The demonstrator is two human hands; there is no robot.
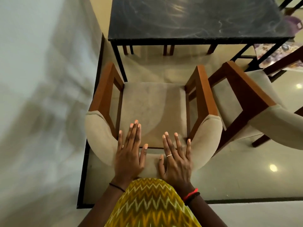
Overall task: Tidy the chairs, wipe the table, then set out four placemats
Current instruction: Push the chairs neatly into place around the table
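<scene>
Zigzag-patterned clothing (150,202) lay nearest. Just beyond it our left hand (129,154) and right hand (177,161) rested flat on the padded backrest (100,138) of the chair (154,104), fingers straight and spread, grasping nothing. Ahead of the fingertips the chair stood short of the dark table (196,18), not yet tucked under it. To the right of our right hand a second chair (242,95) sat skewed. We judged the step to be pushing this chair in: press evenly through both palms, steer the left armrest (105,89) clear of the table leg (119,63) ahead of our left hand, and stop before wood meets the top.
</scene>
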